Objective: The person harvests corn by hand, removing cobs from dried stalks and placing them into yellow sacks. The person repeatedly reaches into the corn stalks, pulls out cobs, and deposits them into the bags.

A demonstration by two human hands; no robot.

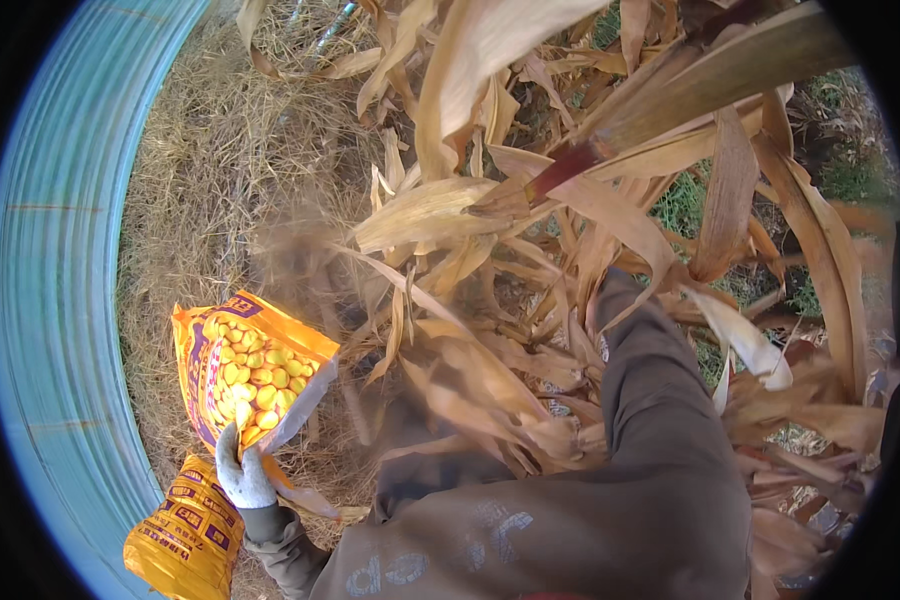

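My left hand (246, 469), in a pale grey-white work glove, grips the lower edge of an orange printed plastic bag (259, 375). The bag's face shows many yellow kernel-like shapes, and a whitish side of it faces right. Just below the hand is another yellow-orange plastic bag (184, 529) with purple print, bulging; whether it touches the hand cannot be told. My right sleeve (660, 375), dark brown, reaches up into dry corn leaves (487, 352); my right hand is out of sight there. A thick dry corn stalk (690, 90) crosses the upper right.
A curved blue-green corrugated sheet (60, 247) runs down the left side. Dry straw (217, 172) covers the ground beside it. More dry corn leaves (810, 255) hang at the right, with green weeds (679, 202) low among them.
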